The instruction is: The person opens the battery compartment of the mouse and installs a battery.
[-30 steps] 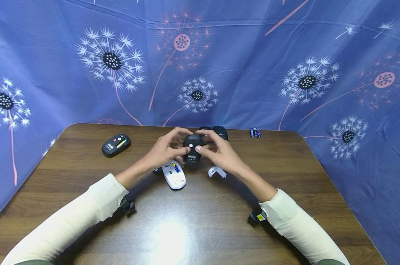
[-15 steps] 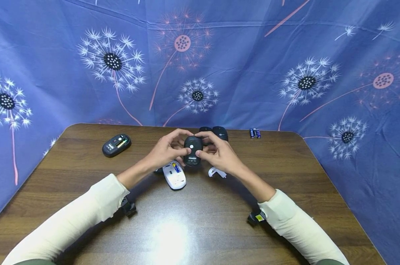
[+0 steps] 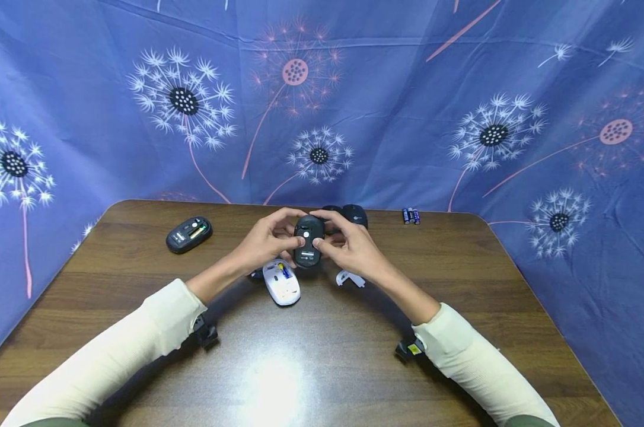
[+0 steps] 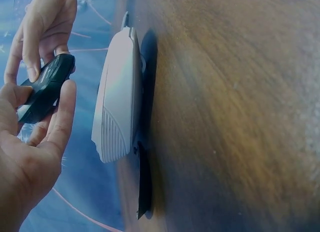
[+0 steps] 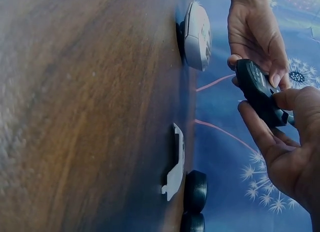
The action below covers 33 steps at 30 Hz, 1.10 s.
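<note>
A black computer mouse (image 3: 308, 256) is held off the table between both hands, its underside with a white label and a pale round spot turned toward the head. The left hand (image 3: 267, 240) grips its left side, thumb on the underside and fingers curled behind. From the other side the right hand (image 3: 354, 244) grips it the same way, as the right wrist view also shows. Below the left hand a white mouse (image 3: 283, 287) lies bottom up, a blue and yellow battery in its opened compartment. A white battery cover (image 3: 350, 277) lies below the right hand.
Another black mouse (image 3: 182, 238) lies bottom up at the left, compartment uncovered. Two dark rounded objects stand behind the right hand, one of them (image 3: 356, 214) plainer. Several blue batteries (image 3: 411, 216) lie at the back right. A thin dark piece (image 4: 144, 184) lies by the white mouse.
The held black mouse has tilted, so more of its underside faces the head camera. Both hands keep their grip in nearly the same place.
</note>
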{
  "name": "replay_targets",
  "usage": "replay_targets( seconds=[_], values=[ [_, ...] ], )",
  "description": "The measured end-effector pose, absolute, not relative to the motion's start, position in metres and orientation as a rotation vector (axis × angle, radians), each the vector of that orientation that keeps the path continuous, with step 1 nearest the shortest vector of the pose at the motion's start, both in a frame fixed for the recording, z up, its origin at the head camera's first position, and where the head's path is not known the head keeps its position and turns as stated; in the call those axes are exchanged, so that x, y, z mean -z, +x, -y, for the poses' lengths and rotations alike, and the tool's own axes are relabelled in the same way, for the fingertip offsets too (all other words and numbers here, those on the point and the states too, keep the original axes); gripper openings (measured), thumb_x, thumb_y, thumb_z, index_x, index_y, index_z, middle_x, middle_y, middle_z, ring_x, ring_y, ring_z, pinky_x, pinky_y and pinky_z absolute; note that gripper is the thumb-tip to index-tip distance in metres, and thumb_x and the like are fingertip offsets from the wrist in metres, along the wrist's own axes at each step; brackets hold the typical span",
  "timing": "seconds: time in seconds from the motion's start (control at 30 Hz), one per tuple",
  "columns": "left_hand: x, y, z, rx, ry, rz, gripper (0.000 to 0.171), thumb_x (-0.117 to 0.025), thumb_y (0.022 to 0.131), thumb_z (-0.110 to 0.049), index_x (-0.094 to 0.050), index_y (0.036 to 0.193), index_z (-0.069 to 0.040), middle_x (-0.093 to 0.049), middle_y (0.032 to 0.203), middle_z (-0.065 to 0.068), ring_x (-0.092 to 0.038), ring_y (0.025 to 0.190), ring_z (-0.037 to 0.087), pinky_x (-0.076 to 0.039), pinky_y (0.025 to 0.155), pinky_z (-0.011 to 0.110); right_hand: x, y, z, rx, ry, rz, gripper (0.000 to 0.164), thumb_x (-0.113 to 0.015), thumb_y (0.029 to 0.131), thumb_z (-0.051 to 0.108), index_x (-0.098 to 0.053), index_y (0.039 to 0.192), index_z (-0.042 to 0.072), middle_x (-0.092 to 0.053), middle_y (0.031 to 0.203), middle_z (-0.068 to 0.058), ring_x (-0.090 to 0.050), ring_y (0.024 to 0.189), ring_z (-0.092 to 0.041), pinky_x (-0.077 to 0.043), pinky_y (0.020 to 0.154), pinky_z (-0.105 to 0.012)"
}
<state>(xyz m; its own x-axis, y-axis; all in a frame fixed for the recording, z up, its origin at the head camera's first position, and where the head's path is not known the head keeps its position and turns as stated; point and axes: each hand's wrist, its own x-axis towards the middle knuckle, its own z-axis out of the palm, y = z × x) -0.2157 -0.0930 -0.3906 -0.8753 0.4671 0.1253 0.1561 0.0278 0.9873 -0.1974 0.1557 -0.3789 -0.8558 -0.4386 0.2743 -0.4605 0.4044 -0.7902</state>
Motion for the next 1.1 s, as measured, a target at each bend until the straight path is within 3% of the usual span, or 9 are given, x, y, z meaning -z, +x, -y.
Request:
replay_targets(
  seconds=[0.13,0.27,0.57,0.67,0.83,1.1],
  values=[
    [0.391,-0.216,0.093,-1.947,0.630,-2.056,0.060,-0.072,0.103,0.007,-0.054,0.159,-0.003,-0.071,0.108,0.018,-0.076,0.075,0.023,-0.075,0.066,0.050,0.378,-0.199,-0.155,-1.422,0.827,2.596,0.058,-0.075,0.108,0.012,-0.057,0.162,0.021,-0.073,0.142,-0.020,-0.085,0.105,-0.031,-0.076,0.088,-0.043],
    [0.392,-0.216,0.091,-1.940,0.627,-2.043,0.060,-0.072,0.103,0.007,-0.054,0.159,-0.003,-0.071,0.107,0.016,-0.076,0.076,0.023,-0.075,0.065,0.049,0.377,-0.201,-0.154,-1.408,0.802,2.547,0.058,-0.074,0.109,0.010,-0.055,0.163,0.018,-0.079,0.137,-0.018,-0.084,0.112,-0.033,-0.075,0.093,-0.049],
    [0.394,-0.217,0.089,-1.910,0.657,-2.068,0.053,-0.073,0.105,0.001,-0.059,0.155,-0.007,-0.074,0.111,0.021,-0.077,0.084,0.026,-0.075,0.069,0.058,0.377,-0.203,-0.156,-1.412,0.736,2.421,0.057,-0.078,0.106,0.008,-0.059,0.159,0.017,-0.086,0.124,-0.013,-0.082,0.123,-0.031,-0.075,0.089,-0.043],
    [0.393,-0.217,0.088,-1.913,0.665,-2.071,0.053,-0.073,0.105,0.002,-0.058,0.155,-0.006,-0.075,0.111,0.022,-0.078,0.083,0.026,-0.074,0.070,0.062,0.377,-0.201,-0.157,-1.412,0.725,2.389,0.057,-0.079,0.106,0.008,-0.060,0.159,0.017,-0.086,0.123,-0.013,-0.083,0.121,-0.031,-0.074,0.084,-0.042],
    [0.391,-0.216,0.086,-1.929,0.659,-2.062,0.055,-0.073,0.104,0.004,-0.058,0.156,-0.004,-0.073,0.108,0.019,-0.076,0.081,0.025,-0.073,0.070,0.064,0.377,-0.201,-0.157,-1.419,0.693,2.307,0.054,-0.078,0.105,0.005,-0.063,0.156,0.012,-0.087,0.116,-0.014,-0.085,0.108,-0.033,-0.074,0.092,-0.045],
    [0.393,-0.216,0.087,-1.933,0.641,-2.061,0.056,-0.073,0.103,0.005,-0.058,0.157,-0.004,-0.073,0.107,0.019,-0.077,0.081,0.025,-0.074,0.068,0.059,0.374,-0.200,-0.166,-1.455,0.611,2.283,0.050,-0.077,0.105,0.003,-0.067,0.152,0.012,-0.086,0.104,-0.018,-0.082,0.091,-0.043,-0.066,0.079,-0.018]
  ],
)
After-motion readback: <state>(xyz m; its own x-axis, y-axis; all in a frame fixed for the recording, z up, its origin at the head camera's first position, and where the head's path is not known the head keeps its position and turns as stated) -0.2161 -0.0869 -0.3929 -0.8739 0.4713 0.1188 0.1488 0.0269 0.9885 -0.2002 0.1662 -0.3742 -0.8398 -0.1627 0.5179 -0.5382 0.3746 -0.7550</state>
